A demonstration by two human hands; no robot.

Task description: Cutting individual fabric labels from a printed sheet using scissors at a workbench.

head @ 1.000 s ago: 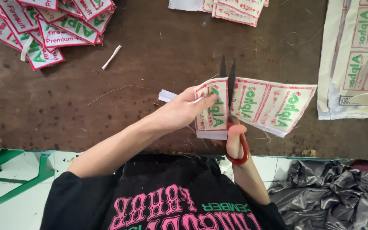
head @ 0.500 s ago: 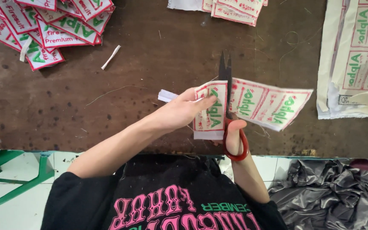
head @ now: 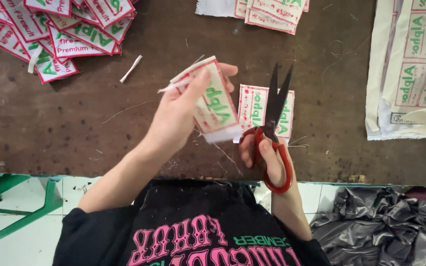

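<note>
Holding a cut fabric label pinched between thumb and fingers, the left hand lifts it above the dark brown table. The right hand grips red-handled scissors, fingers through the loops, blades slightly apart and pointing away over a strip of labels lying flat. A heap of cut labels sits far left; an uncut printed sheet lies right.

Dark brown scuffed worktable; pale tiled floor; green plastic chair; black bag.
</note>
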